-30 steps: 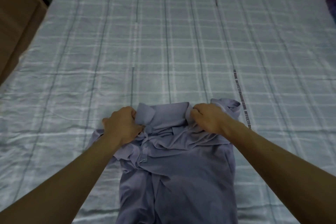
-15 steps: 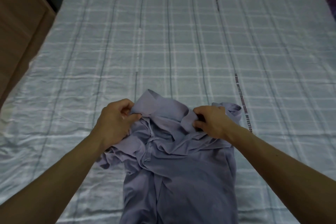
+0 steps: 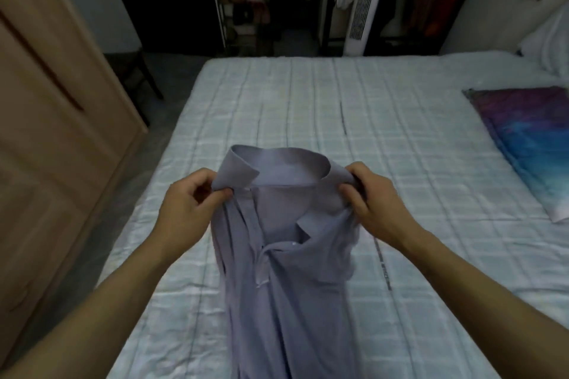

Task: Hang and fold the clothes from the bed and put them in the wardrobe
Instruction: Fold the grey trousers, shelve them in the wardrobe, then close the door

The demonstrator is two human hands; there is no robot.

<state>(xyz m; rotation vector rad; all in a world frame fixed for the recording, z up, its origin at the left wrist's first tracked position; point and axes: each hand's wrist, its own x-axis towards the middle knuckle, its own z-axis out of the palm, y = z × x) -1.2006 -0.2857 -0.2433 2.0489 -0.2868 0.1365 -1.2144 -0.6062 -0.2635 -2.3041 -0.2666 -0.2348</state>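
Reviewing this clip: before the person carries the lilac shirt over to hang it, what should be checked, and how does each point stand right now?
1. Left hand pinches the collar's left tip: ok.
2. Right hand grips the collar's right side: ok.
3. Lilac shirt lifted at the collar, body hanging straight: ok.
4. Shirt hem clear of the bed: cannot tell, it runs out of frame.
5. Hanger within reach: not ok, none visible.
6. Wooden wardrobe doors open: not ok, they look closed.

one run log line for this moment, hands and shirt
left hand: grip on collar | right hand: grip on collar | lilac shirt: held up over bed | step: lift
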